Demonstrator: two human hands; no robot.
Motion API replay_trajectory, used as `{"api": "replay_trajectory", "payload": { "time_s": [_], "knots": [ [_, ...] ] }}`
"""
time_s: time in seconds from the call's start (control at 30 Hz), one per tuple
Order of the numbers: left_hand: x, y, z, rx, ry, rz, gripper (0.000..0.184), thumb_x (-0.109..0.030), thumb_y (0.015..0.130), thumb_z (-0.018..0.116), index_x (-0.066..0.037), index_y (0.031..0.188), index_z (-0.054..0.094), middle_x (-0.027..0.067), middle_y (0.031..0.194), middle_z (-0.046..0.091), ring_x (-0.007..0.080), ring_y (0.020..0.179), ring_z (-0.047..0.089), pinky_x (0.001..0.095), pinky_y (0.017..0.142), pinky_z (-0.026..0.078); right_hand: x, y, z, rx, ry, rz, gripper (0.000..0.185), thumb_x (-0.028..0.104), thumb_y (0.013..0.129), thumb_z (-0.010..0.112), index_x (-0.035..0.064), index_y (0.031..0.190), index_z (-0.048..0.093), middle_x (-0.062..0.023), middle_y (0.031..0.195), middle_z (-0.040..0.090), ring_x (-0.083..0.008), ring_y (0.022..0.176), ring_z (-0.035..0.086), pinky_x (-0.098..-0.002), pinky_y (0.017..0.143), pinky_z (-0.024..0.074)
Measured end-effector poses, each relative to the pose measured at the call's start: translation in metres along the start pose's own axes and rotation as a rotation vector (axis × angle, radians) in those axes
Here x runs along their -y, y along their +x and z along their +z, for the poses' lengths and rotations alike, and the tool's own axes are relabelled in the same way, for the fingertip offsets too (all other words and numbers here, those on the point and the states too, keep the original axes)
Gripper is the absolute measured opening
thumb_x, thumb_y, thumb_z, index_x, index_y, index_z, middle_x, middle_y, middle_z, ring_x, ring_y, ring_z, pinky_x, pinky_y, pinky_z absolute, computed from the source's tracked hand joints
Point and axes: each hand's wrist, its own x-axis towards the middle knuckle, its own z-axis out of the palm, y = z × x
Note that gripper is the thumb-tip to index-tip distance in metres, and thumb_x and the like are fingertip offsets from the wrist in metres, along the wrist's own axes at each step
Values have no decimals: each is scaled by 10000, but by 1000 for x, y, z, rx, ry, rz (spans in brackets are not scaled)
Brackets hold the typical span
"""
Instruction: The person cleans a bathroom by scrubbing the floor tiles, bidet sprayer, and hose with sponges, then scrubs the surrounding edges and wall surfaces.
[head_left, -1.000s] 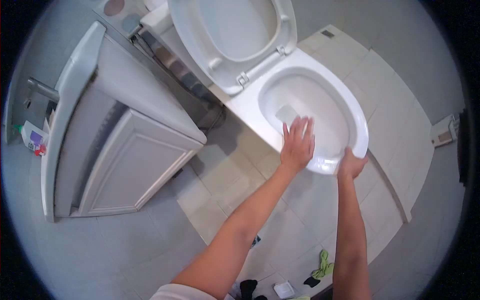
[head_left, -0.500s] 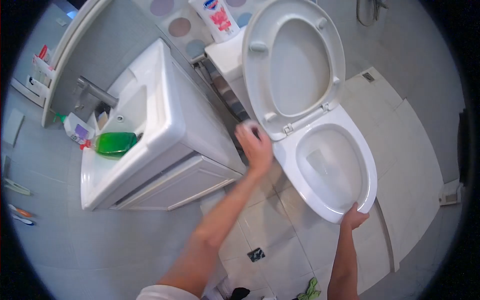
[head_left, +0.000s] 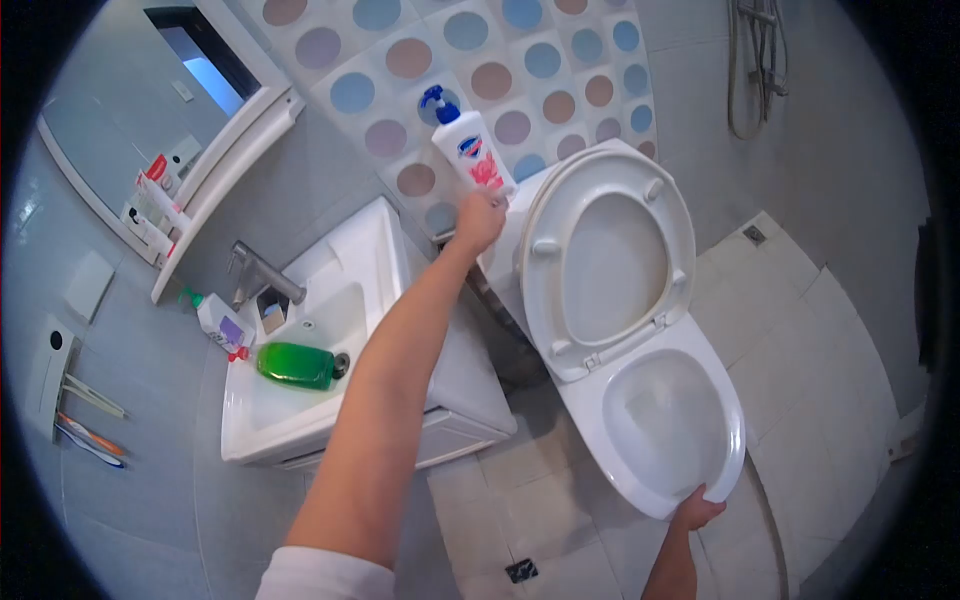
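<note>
My left hand point(head_left: 482, 221) is up at the corner of the toilet tank point(head_left: 535, 185), by the base of a white pump bottle point(head_left: 472, 152) with a blue top and pink flowers. Its fingers are curled; what they hold, if anything, is hidden. I cannot tell whether they touch the bottle. My right hand point(head_left: 698, 510) grips the front rim of the white toilet bowl point(head_left: 735, 440), thumb over the edge. The toilet seat and lid point(head_left: 540, 300) stand raised against the tank.
Left is a sink point(head_left: 385, 240) with a faucet point(head_left: 268, 272), a green bottle point(head_left: 295, 366) lying in the basin and a white pump bottle point(head_left: 222, 325). Above it a shelf point(head_left: 225, 180) holds tubes. Toothbrushes point(head_left: 92, 436) hang left. A shower hose point(head_left: 735, 85) hangs at the back right.
My left hand has moved from beside the toilet seat hinge up to the tank by the pump bottle. My right hand stays on the bowl rim. The view has tilted upward.
</note>
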Motion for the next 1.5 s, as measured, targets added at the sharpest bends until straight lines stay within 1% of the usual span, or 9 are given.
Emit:
{"api": "replay_trajectory", "payload": {
  "time_s": [0.13,0.27,0.4,0.63,0.7,0.8,0.9,1.43,1.5],
  "knots": [
    [-7,15,21,323,374,227,328,-184,840,544,-52,1138,582,159,1097,535,318,1042,524,419,874,450,-12,9,9,21,-23,3,622,385,749,640,40,1220,424,-167,1143,550,-395,993,565,-494,851,455],
    [-16,23,36,358,630,390,498,-178,787,585,-17,1233,432,138,1182,440,307,1096,474,451,871,457,4,-1,0,-8,-13,-27,587,351,755,651,39,1196,425,-177,1132,549,-396,991,561,-490,836,453],
    [-35,28,31,497,551,291,567,-150,745,613,-31,1259,405,123,1206,407,299,1112,447,427,845,471,4,-2,-5,26,42,-36,591,311,748,662,26,1207,423,-187,1133,544,-383,1012,555,-478,858,449],
    [2,31,55,334,543,452,530,-170,753,594,-24,1239,440,132,1199,400,306,1116,420,436,860,445,-5,3,2,26,28,-23,562,294,762,662,44,1203,420,-188,1128,552,-408,983,563,-494,853,439],
    [10,31,63,231,747,461,500,-190,777,564,-30,1237,454,140,1208,394,323,1132,400,448,872,431,-3,1,3,4,43,-38,565,292,760,662,32,1202,425,-190,1112,558,-400,989,561,-481,857,438],
    [17,41,66,234,647,555,501,-209,788,549,-44,1251,451,140,1213,395,331,1135,398,460,856,439,2,-3,-2,22,70,-29,573,288,753,665,16,1199,428,-192,1092,563,-393,982,564,-470,850,442],
    [16,34,66,229,477,466,502,-210,785,552,-46,1250,453,142,1227,390,327,1133,408,457,844,447,-10,6,10,-32,13,-58,565,272,748,667,4,1185,430,-195,1085,564,-389,981,565,-462,847,444],
    [16,49,62,345,336,484,580,-218,777,575,-56,1303,393,158,1265,387,316,1128,427,458,849,452,2,-1,-1,20,4,-33,569,299,753,679,5,1171,430,-198,1094,547,-401,995,553,-486,855,441],
    [20,45,64,221,508,578,575,-215,776,578,-47,1296,397,149,1256,395,306,1125,437,447,836,465,-1,0,1,4,8,-53,576,304,748,682,2,1169,430,-203,1084,549,-401,992,553,-492,848,443]
  ]
}}
